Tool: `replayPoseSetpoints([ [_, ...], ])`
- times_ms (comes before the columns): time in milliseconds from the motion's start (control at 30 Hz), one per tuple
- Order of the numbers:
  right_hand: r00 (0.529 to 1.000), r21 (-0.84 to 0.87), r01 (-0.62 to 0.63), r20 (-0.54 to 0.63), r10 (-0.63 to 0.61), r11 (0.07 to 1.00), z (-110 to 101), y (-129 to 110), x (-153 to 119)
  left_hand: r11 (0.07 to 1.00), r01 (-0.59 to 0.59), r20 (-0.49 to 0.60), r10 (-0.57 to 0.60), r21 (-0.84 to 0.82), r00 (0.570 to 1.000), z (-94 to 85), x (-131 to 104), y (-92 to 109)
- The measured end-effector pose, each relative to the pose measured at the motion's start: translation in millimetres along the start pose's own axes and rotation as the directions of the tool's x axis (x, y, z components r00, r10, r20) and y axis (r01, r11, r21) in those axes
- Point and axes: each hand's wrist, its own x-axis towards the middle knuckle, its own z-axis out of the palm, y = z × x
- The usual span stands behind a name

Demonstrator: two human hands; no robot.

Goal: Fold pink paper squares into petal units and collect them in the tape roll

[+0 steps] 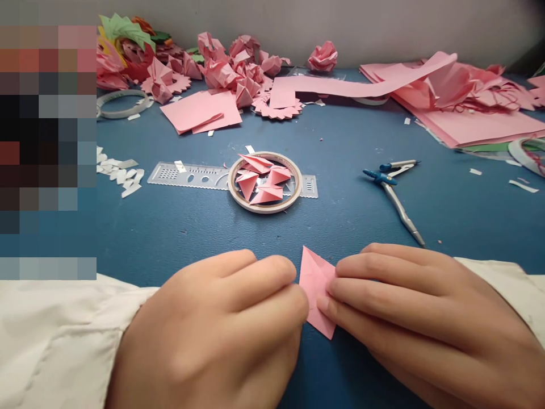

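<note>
Between my two hands, just above the blue table, is a small folded piece of pink paper [314, 275] with pointed ends and a crease. My right hand [409, 307] holds its right side, fingers together on top, the thumb hidden. My left hand [221, 318] is closed with curled fingers against the paper's left edge; its thumb and fingertips are out of sight. Beyond them, a roll of double-sided tape [298, 196] lies flat on a clear plastic ruler [187, 176]. Several folded pink paper pieces [268, 193] sit inside the tape ring.
A blue and silver compass [398, 204] lies to the right. White paper scraps [121, 170] lie at left. Along the back are crumpled and folded pink paper shapes [221, 71], a pink strip [332, 86], pink sheets [477, 128] and another tape roll [528, 153].
</note>
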Motion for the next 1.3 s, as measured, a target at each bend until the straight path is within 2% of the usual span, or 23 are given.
replayPoseSetpoints([
  [67,0.999,0.045,-0.042,0.021,0.041,0.998,0.1,-1.5,-1.2,1.000,0.011,-0.173,-0.007,0.020,0.985,3.2,-1.8,-0.7],
  [133,0.997,0.085,-0.054,0.056,0.050,0.995,-0.5,-1.5,-1.8,0.999,0.000,-0.255,0.008,0.032,0.967,5.6,-2.8,-2.2],
  [333,0.998,0.073,0.003,0.059,-0.007,0.997,-0.5,0.8,-5.2,0.998,-0.066,-0.166,0.061,-0.021,0.984,0.1,1.9,-9.9],
  [400,0.999,0.035,0.023,0.048,-0.025,0.999,-0.9,0.5,-5.8,0.995,-0.085,-0.103,0.080,-0.045,0.991,-1.7,3.5,-13.2],
  [533,0.999,0.034,0.018,0.027,-0.019,0.999,-0.8,-0.1,-4.4,0.999,-0.025,0.005,0.025,-0.037,1.000,0.7,3.9,-17.6],
  [667,0.999,0.041,0.005,0.049,-0.007,0.999,-1.0,-0.8,-3.3,1.000,-0.006,0.015,0.006,-0.014,1.000,4.1,2.3,-17.7],
  [767,0.995,0.082,-0.053,0.083,0.046,0.995,-2.7,-2.3,-4.8,1.000,0.001,0.026,-0.001,-0.010,1.000,4.1,1.0,-17.3],
  [867,0.996,0.092,-0.062,0.068,0.056,0.994,-2.8,-3.3,-6.1,1.000,-0.007,0.033,0.008,-0.012,0.999,3.8,0.8,-17.9],
  [1000,0.997,0.066,-0.027,0.067,0.022,0.997,-0.4,-1.4,-5.2,0.999,-0.045,0.051,0.044,0.003,0.998,3.7,3.1,-20.1],
  [1100,0.997,0.037,0.051,0.060,-0.053,0.998,-0.1,0.5,-4.9,0.996,-0.084,0.057,0.083,0.015,0.995,0.2,6.3,-22.3],
  [1233,0.997,0.018,0.059,0.052,-0.060,0.998,-2.1,0.3,-6.6,0.992,-0.128,0.138,0.125,0.011,0.982,-9.0,11.0,-23.9],
  [1300,0.996,0.017,0.063,0.062,-0.064,0.998,-2.9,-0.5,-7.6,0.991,-0.130,0.117,0.127,0.013,0.985,-11.1,12.3,-23.0],
])
